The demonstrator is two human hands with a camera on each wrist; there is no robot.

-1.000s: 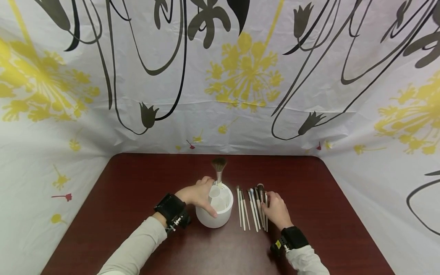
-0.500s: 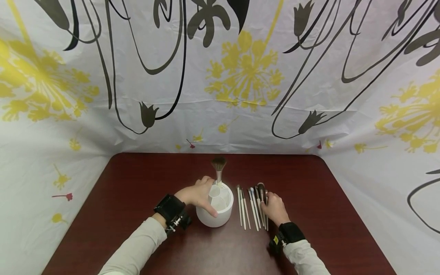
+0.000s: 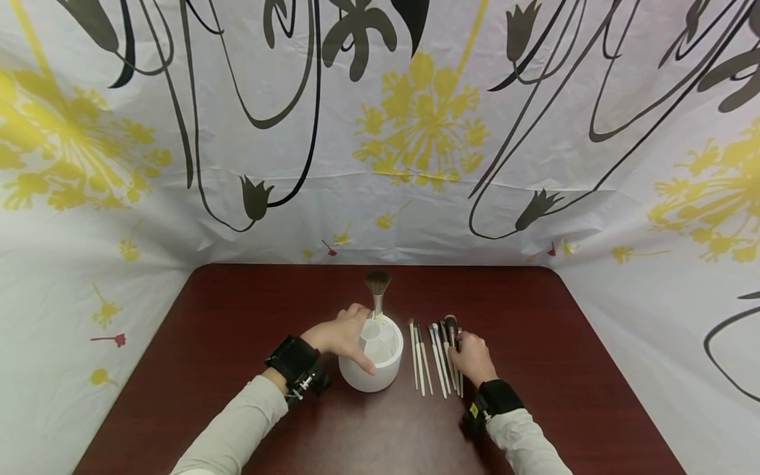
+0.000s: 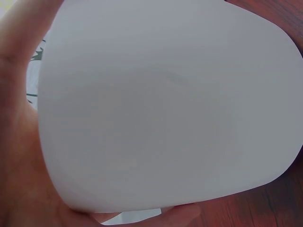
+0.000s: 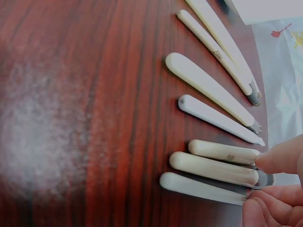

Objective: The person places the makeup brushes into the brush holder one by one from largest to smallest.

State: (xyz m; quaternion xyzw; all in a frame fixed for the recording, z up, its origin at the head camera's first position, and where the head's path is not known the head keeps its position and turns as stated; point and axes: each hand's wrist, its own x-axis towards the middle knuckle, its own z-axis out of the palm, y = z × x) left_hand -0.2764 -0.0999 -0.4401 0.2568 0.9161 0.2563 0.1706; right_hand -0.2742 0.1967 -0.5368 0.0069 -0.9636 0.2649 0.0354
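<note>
My left hand [image 3: 344, 338] grips a white round brush holder [image 3: 371, 381], thumb over the near rim and fingers around its far left side. In the left wrist view the holder's smooth wall [image 4: 161, 109] fills most of the picture. One fluffy makeup brush [image 3: 377, 284] stands bristles up in the holder, which has inner compartments. To the right, my right hand [image 3: 473, 357] is at the rightmost of several makeup brushes lying on the table. In the right wrist view its thumb and fingers [image 5: 272, 158] pinch a thick pale-handled makeup brush [image 5: 213, 169] near its ferrule; its bristle end is partly hidden.
More makeup brushes [image 3: 420, 369] lie side by side between the holder and my right hand, handles toward me. The dark red-brown table [image 3: 273, 297] ends at a white curtain [image 3: 332, 152] with flower prints, hanging behind and at both sides.
My right hand and forearm have shifted slightly left along the brushes. The left hand and the holder stay in place.
</note>
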